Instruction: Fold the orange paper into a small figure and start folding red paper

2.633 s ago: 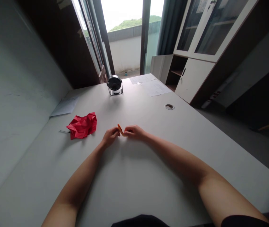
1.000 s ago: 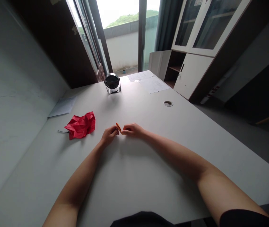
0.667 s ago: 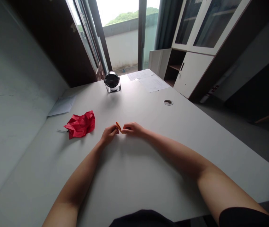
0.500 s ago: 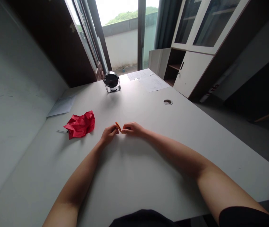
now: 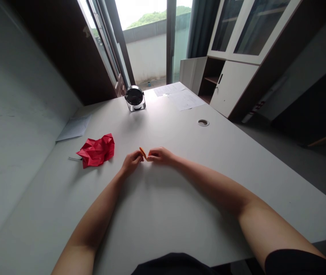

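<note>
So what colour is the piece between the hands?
The piece is orange, best seen in the head view.

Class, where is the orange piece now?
Near the middle of the head view, the orange piece is held between the left hand and right hand, right of the crumpled red sheet.

Thin, bent orange piece (image 5: pixel 143 152), partly hidden by bare left hand (image 5: pixel 132 160) and right hand (image 5: pixel 162 155)
Far right: white-framed glass cabinet (image 5: pixel 231 42) cut off above.
</note>
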The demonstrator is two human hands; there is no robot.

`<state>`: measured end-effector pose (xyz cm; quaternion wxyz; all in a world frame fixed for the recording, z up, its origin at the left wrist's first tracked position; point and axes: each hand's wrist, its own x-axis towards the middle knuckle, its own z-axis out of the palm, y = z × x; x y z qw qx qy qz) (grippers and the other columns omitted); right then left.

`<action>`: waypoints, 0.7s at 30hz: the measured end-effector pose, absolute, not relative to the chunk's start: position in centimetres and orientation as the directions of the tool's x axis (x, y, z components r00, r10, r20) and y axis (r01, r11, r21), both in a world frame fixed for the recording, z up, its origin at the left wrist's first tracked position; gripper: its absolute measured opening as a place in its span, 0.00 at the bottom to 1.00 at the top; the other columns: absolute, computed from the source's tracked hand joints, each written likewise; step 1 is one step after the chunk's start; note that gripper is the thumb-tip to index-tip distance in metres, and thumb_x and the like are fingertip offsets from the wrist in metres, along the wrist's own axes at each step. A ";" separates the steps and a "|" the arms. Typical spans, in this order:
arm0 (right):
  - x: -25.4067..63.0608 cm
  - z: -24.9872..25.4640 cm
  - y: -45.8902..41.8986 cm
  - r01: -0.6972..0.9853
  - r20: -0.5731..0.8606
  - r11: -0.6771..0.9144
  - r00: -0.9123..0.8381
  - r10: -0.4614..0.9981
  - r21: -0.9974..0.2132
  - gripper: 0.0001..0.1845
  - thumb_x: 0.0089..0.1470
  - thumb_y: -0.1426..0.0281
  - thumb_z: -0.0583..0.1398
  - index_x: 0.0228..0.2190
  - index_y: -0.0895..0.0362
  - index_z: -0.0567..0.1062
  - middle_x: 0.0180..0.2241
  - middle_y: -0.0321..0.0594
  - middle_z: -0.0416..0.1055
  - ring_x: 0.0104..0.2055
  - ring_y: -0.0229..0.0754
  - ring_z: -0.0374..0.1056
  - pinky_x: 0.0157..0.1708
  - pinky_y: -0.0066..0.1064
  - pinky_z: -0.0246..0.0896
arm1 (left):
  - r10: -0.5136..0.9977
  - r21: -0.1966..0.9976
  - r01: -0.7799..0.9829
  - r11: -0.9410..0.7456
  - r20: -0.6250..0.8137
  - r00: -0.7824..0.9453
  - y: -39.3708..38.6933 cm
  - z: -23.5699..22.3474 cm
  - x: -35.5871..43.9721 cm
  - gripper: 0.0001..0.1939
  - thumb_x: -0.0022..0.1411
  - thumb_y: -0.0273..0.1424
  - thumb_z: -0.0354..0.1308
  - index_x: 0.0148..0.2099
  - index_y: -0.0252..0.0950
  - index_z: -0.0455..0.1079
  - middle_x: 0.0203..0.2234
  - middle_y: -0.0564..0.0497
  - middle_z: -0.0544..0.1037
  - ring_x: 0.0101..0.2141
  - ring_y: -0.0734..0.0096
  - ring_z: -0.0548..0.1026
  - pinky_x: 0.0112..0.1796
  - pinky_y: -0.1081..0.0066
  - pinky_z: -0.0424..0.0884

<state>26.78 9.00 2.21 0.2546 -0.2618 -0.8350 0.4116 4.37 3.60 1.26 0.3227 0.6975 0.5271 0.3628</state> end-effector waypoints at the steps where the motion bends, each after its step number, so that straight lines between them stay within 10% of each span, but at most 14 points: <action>1: 26.8 2.2 9.0 0.229 0.208 0.523 -0.734 0.647 -0.821 0.18 0.57 0.56 0.60 0.30 0.58 0.78 0.27 0.35 0.70 0.29 0.35 0.61 0.30 0.26 0.51 | 0.970 0.831 0.503 -0.235 0.167 0.178 3.6 1.2 4.4 0.10 0.65 0.33 0.52 0.37 0.37 0.73 0.26 0.53 0.77 0.30 0.71 0.75 0.34 0.73 0.69; 21: 26.7 1.9 9.1 0.233 0.203 0.512 -0.725 0.658 -0.827 0.18 0.56 0.56 0.61 0.30 0.58 0.78 0.26 0.34 0.70 0.28 0.35 0.60 0.28 0.26 0.49 | 0.971 0.850 0.474 -0.229 0.163 0.176 3.6 1.2 4.4 0.10 0.64 0.33 0.53 0.39 0.36 0.74 0.27 0.52 0.77 0.30 0.71 0.74 0.35 0.73 0.68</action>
